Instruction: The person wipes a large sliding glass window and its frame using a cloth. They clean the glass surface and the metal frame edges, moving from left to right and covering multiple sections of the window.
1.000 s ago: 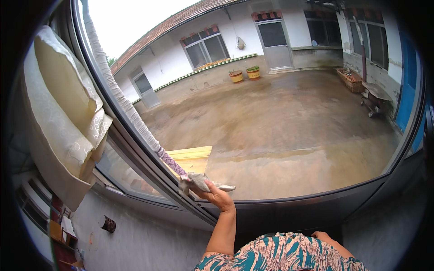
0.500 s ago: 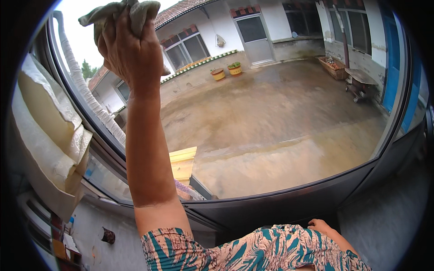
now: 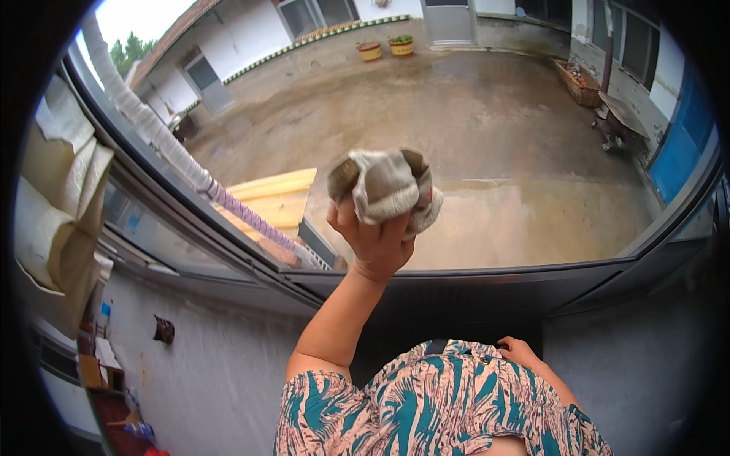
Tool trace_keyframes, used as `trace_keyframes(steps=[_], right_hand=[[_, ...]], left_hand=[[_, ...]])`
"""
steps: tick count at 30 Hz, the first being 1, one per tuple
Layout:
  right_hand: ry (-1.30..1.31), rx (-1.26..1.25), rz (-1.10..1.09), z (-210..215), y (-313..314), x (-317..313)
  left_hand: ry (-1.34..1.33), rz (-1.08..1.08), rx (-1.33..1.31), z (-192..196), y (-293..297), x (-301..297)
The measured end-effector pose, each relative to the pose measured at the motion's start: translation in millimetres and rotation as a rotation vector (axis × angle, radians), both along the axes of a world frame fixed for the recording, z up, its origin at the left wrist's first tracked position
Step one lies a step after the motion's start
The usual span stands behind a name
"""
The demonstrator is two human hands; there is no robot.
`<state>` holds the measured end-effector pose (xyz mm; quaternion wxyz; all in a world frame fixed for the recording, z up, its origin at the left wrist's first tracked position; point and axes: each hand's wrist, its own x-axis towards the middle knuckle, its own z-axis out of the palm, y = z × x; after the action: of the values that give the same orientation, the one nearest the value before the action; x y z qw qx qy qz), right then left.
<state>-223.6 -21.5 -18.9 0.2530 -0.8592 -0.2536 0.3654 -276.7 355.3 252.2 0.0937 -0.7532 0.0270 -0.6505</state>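
1. A cream curtain hangs bunched at the far left.
2. The left hand, its grip pressed tight, clutches a crumpled grey cloth against the window pane.
3. The right hand rests by the dark sill; whether it is spread, I cannot tell.

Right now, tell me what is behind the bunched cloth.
The cloth is held up by the left hand against the window pane. Around it the wet courtyard shows through the glass. The patch of glass directly behind the cloth is covered.
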Motion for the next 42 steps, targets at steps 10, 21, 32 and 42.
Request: trace_keyframes(steps=[10,21,32,42], right_hand=[[-0.010,-0.132,0.014,18,-33,7],[0.062,0.090,0.030,49,13,5],[0.058,0.515,0.002,123,80,-25],[-0.120,0.690,-0.263,120,76,-33]], left_hand=[[-0.135,0.298,-0.803,-154,120,-99],[-0.103,0.216,-1.257,-189,31,-53],[0.655,-1.057,-1.915,-174,-145,-53],[1.101,-1.192,-2.086,-152,-145,-65]])
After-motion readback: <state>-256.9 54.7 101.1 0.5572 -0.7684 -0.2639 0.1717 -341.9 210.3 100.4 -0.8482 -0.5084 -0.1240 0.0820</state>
